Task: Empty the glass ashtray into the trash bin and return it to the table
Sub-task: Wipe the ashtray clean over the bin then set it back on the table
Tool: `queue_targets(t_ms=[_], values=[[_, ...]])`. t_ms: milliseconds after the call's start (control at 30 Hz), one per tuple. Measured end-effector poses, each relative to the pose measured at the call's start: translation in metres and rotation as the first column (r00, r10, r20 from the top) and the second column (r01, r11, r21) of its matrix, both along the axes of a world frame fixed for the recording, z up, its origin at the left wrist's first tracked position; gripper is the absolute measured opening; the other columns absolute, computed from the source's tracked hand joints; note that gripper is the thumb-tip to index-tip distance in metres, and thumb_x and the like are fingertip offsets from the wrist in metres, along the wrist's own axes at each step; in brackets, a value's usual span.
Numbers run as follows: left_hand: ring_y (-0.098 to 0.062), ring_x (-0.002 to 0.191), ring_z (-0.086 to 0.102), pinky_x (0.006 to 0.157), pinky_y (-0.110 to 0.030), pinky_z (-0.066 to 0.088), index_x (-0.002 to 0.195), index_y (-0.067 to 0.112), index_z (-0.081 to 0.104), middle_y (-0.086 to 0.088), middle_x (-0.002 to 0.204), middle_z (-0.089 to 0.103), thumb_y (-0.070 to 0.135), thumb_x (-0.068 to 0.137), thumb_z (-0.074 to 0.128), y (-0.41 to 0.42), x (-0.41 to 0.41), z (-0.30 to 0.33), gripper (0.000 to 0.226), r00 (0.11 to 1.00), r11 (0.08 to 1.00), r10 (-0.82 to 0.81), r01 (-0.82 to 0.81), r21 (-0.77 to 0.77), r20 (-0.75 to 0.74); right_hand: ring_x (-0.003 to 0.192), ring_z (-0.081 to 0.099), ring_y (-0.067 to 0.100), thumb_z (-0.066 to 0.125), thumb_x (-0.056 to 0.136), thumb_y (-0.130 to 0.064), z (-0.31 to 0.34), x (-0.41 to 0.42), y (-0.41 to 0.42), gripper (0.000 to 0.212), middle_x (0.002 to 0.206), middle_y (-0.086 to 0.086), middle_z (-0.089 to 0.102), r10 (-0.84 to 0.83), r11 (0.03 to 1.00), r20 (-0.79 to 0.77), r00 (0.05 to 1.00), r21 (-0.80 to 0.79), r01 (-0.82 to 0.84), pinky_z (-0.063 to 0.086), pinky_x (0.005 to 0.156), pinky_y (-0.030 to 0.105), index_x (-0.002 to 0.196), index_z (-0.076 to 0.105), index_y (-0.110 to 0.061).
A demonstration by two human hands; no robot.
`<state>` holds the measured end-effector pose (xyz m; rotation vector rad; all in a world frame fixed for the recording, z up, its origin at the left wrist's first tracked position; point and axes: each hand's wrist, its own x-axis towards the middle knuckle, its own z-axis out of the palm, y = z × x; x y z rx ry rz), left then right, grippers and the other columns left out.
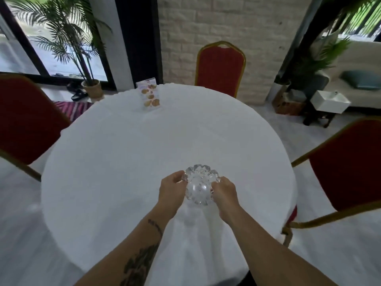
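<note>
Both hands are gripping the cut-glass ashtray (199,184) over the near side of the white-clothed round table (127,153). I'm seeing the left hand (172,189) and right hand (224,193) pinching opposite rims.

Both forearms bare, no sleeves. Left forearm (142,250): dark tattoos, small script nr wrist, larger leafy design below. Right forearm (266,240) unmarked.

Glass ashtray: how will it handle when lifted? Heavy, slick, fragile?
The glass ashtray looks thick and cut, so probably rigid and heavy for its size. Its glossy facets may be slippery, though the scalloped rim gives the left hand and right hand purchase at opposite sides. Being glass, it would likely chip or shatter if dropped.
</note>
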<state>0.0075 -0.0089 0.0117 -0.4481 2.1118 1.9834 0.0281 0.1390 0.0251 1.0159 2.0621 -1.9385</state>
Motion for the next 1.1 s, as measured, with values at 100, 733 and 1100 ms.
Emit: queue_targets(t_ms=[100,733,1100], values=[[-0.011,0.058,0.056,0.061,-0.023,0.044,0.063,0.034,0.077,0.016,0.063,0.070,-0.001,0.085,0.057,-0.014,-0.021,-0.014,0.047,1.000,1.000,0.013,-0.013,-0.011,0.019,0.061,0.048,0.018,0.048,0.086,-0.006,-0.013,-0.019,-0.018,0.017,0.077,0.004,0.058,0.024,1.000,0.032,0.999,-0.001,-0.024,0.038,0.057,0.030,0.084,0.061,-0.017],[-0.017,0.065,0.047,0.058,-0.036,0.038,0.082,0.005,0.054,-0.010,0.070,0.056,-0.001,0.069,0.042,-0.045,-0.077,-0.064,0.018,0.991,0.978,-0.073,0.093,-0.189,0.112,0.074,0.050,0.017,0.044,0.088,-0.003,-0.032,-0.078,-0.045,0.028,0.092,0.002,0.056,0.205,0.968,0.146,0.968,0.116,-0.223,0.037,0.058,0.029,0.113,0.055,-0.010],[-0.020,0.064,0.038,0.055,-0.033,0.032,0.087,-0.002,0.050,-0.006,0.071,0.047,-0.002,0.073,0.035,-0.045,-0.073,-0.046,0.021,0.989,0.935,-0.131,0.146,-0.322,0.068,0.072,0.048,0.016,0.045,0.088,-0.003,-0.033,-0.087,-0.040,0.027,0.096,0.000,0.053,0.286,0.940,0.191,0.939,0.133,-0.313,0.037,0.059,0.029,0.111,0.048,-0.017]])
